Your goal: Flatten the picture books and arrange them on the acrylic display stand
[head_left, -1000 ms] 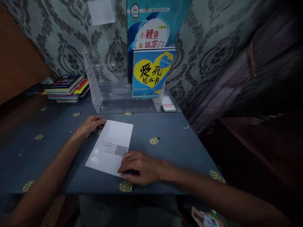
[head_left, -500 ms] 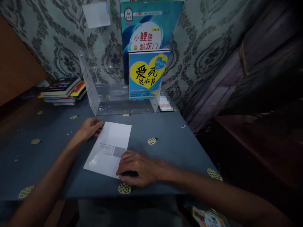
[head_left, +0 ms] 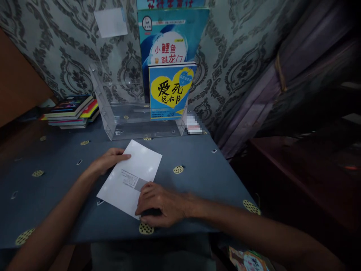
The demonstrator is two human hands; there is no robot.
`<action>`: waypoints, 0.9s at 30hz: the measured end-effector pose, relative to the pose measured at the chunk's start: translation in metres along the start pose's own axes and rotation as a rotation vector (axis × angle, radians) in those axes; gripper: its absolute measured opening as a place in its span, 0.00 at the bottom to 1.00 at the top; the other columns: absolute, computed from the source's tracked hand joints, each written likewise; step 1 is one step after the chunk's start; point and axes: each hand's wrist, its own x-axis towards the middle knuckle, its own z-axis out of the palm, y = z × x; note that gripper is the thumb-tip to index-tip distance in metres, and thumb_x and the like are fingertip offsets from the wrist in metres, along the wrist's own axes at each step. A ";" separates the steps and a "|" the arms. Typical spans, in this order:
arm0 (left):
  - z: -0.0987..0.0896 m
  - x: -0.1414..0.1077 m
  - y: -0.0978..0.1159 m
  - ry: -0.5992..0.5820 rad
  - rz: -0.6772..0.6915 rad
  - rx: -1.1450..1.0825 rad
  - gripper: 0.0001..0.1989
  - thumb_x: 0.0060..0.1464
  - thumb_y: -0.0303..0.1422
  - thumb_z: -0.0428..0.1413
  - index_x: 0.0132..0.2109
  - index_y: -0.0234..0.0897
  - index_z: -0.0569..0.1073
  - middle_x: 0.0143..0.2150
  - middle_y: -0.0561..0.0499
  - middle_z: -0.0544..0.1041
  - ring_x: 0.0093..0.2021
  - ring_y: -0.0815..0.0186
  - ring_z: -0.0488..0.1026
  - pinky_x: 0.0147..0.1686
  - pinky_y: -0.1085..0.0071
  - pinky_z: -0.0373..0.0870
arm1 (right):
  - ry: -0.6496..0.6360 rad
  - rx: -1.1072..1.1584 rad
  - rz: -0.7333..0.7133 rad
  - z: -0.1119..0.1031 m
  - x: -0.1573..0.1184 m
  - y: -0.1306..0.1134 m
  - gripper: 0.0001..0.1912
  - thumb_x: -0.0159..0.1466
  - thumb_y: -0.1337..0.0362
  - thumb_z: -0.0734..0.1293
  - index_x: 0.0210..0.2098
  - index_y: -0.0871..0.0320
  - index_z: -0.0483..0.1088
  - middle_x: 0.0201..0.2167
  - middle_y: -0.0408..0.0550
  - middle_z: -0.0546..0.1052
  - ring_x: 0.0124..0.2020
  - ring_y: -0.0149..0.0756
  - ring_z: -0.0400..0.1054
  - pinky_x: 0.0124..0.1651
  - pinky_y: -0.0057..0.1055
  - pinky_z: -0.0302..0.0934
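White sheet: lay between your hands over the worktop, long axis slanting near-left to far-right.
Left hand: you pinched its far-left edge.
Right hand: you gripped its near-right corner.

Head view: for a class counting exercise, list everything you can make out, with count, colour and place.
sheet: 1, white with grey block, in both hands
tablecloth: 1, blue-grey with yellow fruit, under sheet
stand: 1, clear, far side
blue book: 1, blue-yellow, on stand
teal book: 1, teal, behind blue book
third book: 1, teal, behind teal book
stack: several books, mixed colours, far left
pixelated item: 1, whitish, right of stand
card: 1, white, on backdrop
backdrop: 1, grey-green patterned, behind stand
curtain: 1, purple, right
panel: 1, orange-brown, left
surface: 1, dark red, right
cover: 1, orange-white, lower right
left hand: 1, bare, sheet's left edge
right hand: 1, bare, sheet's near corner
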 end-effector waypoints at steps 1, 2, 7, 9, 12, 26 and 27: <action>0.002 -0.003 0.001 -0.057 0.005 0.005 0.20 0.38 0.41 0.69 0.37 0.36 0.77 0.28 0.49 0.79 0.24 0.66 0.74 0.23 0.72 0.69 | -0.013 -0.008 0.011 0.000 0.000 0.000 0.09 0.68 0.63 0.67 0.41 0.61 0.77 0.37 0.50 0.84 0.41 0.33 0.78 0.58 0.35 0.63; 0.003 -0.005 0.002 -0.107 0.019 0.016 0.21 0.37 0.41 0.69 0.39 0.36 0.78 0.31 0.48 0.81 0.27 0.63 0.76 0.26 0.70 0.72 | -0.022 -0.016 0.016 -0.001 0.000 0.000 0.09 0.68 0.63 0.67 0.42 0.61 0.77 0.38 0.50 0.84 0.42 0.33 0.78 0.59 0.35 0.63; 0.001 -0.026 0.016 -0.053 0.228 0.176 0.26 0.42 0.47 0.66 0.48 0.38 0.79 0.34 0.47 0.81 0.30 0.59 0.77 0.26 0.67 0.73 | -0.001 -0.113 0.019 -0.003 -0.002 0.001 0.11 0.68 0.61 0.67 0.44 0.61 0.77 0.43 0.51 0.84 0.50 0.36 0.76 0.64 0.41 0.59; -0.001 -0.039 0.025 0.129 0.412 0.308 0.25 0.47 0.50 0.62 0.48 0.39 0.80 0.35 0.48 0.81 0.34 0.56 0.78 0.28 0.66 0.75 | 0.053 -0.185 0.073 -0.005 -0.003 0.002 0.13 0.69 0.61 0.67 0.49 0.60 0.76 0.52 0.55 0.81 0.58 0.39 0.72 0.68 0.45 0.56; 0.002 -0.058 0.037 0.337 0.717 0.533 0.20 0.58 0.47 0.54 0.50 0.44 0.81 0.45 0.48 0.83 0.50 0.50 0.78 0.47 0.58 0.78 | 0.171 -0.239 0.205 -0.014 -0.007 0.009 0.18 0.69 0.61 0.66 0.57 0.60 0.72 0.63 0.59 0.72 0.66 0.42 0.64 0.68 0.48 0.57; 0.071 -0.038 -0.046 -0.059 0.802 1.302 0.25 0.69 0.43 0.47 0.69 0.46 0.64 0.72 0.44 0.64 0.73 0.48 0.57 0.66 0.46 0.61 | 0.425 -0.585 0.512 -0.107 -0.062 0.096 0.20 0.64 0.77 0.58 0.46 0.59 0.78 0.48 0.56 0.82 0.51 0.47 0.75 0.56 0.52 0.68; 0.069 -0.037 -0.041 -0.069 0.794 1.282 0.25 0.69 0.46 0.47 0.68 0.46 0.65 0.71 0.44 0.65 0.72 0.49 0.58 0.66 0.47 0.61 | 0.432 -0.587 0.511 -0.105 -0.060 0.093 0.19 0.66 0.76 0.58 0.47 0.59 0.78 0.46 0.56 0.82 0.49 0.47 0.75 0.55 0.52 0.69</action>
